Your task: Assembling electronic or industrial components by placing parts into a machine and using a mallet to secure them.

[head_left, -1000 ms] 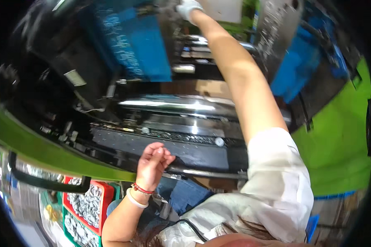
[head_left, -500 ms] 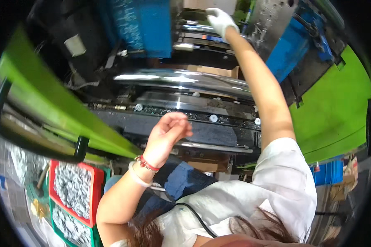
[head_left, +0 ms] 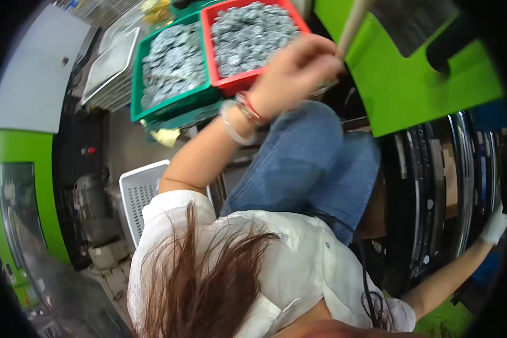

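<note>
My left hand (head_left: 301, 73), bare with bracelets on the wrist, is raised over my knees just beyond the red bin (head_left: 239, 84). Its fingers are bent and smeared by motion. A pale rod (head_left: 353, 25) runs down to the fingertips; whether they grip it I cannot tell. Small silvery metal parts (head_left: 256, 34) fill the red bin. Beside it stands a green bin (head_left: 138, 93) with more grey metal parts (head_left: 174, 62). At the far right, my right hand (head_left: 494, 226) in a white glove reaches in by the machine's shiny bars (head_left: 465, 169), fingers stretched and apart.
A green machine door (head_left: 388, 96) with a black handle (head_left: 438, 62) stands right of my left hand. White stacked trays (head_left: 110, 70) lie left of the bins. A white perforated basket (head_left: 141, 197) sits by my left elbow. Another green and white machine (head_left: 22, 146) stands at the far left.
My view has swung left, bringing the bins to the top middle and the machine bars to the right edge. My left hand has moved from before the machine toward the bins.
</note>
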### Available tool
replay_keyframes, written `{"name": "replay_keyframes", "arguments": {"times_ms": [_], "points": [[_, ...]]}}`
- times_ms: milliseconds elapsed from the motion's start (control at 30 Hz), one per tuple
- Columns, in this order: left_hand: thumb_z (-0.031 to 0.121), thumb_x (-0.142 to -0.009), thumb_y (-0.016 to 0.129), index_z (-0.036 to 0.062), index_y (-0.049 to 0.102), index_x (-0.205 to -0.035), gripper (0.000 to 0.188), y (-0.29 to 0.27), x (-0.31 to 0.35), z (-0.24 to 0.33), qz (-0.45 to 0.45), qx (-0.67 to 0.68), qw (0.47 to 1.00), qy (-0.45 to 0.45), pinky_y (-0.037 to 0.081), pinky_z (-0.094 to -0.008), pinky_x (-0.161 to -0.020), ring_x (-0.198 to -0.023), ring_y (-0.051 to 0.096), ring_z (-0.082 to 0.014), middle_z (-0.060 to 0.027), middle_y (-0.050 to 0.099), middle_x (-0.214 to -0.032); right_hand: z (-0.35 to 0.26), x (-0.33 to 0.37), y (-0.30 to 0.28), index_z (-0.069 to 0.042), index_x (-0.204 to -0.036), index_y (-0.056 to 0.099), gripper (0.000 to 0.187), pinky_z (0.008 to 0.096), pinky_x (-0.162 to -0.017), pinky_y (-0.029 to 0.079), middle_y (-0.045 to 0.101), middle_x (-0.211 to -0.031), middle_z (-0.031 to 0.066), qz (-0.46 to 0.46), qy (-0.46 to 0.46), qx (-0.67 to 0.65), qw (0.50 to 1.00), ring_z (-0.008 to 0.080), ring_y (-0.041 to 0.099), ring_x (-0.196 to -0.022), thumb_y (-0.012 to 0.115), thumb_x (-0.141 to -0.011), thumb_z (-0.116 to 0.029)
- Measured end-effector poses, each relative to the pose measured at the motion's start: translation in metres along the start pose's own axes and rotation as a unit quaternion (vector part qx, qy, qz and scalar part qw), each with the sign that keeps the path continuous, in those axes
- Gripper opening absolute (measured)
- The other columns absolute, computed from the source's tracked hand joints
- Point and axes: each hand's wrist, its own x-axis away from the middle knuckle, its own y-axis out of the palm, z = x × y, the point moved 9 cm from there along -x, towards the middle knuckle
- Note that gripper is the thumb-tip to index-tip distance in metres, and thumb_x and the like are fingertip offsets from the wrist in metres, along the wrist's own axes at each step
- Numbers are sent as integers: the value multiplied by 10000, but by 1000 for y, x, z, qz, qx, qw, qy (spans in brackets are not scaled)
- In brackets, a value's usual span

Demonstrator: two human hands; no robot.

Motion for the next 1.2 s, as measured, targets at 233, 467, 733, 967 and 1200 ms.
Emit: {"name": "replay_keyframes", "arguments": {"times_ms": [233,467,733,967,1200], "points": [[254,-828,609,55,637,-1029,284,-360,59,-82,163,-601,768,-150,493,-381,-818,-932,627,-310,-163,648,-1016,-98,107,3,7,-1310,440,415,339,-1041,335,492,-1312,131,49,-42,125,990,220,471,-1205,394,-986,-248],[315,-803,632,107,579,-1106,371,-401,62,-133,37,-743,637,-204,470,-453,-872,-1068,549,-339,-139,562,-1127,-112,118,16,60,-1284,440,426,339,-1021,347,489,-1301,148,32,-35,99,994,220,484,-1171,366,-996,-245],[269,-838,546,44,640,-928,259,-384,44,-116,89,-720,662,-186,498,-430,-768,-866,618,-352,-176,638,-933,-117,130,24,68,-1272,448,407,337,-1001,359,498,-1284,158,37,-18,67,997,220,494,-1151,369,-993,-218],[238,-786,653,-33,630,-893,292,-387,51,-169,89,-439,827,-338,524,-339,-570,-567,624,-195,-112,662,-726,-115,129,54,62,-1261,460,390,332,-970,370,504,-1266,149,5,-34,55,998,200,509,-1089,377,-992,-209],[311,-769,649,-1,641,-769,312,-373,50,-182,43,-453,739,-497,504,-322,-471,-504,590,-182,-79,622,-649,-116,140,75,56,-1235,485,352,291,-934,399,543,-1196,104,-50,-6,19,999,160,526,-1043,431,-978,-178]]}}
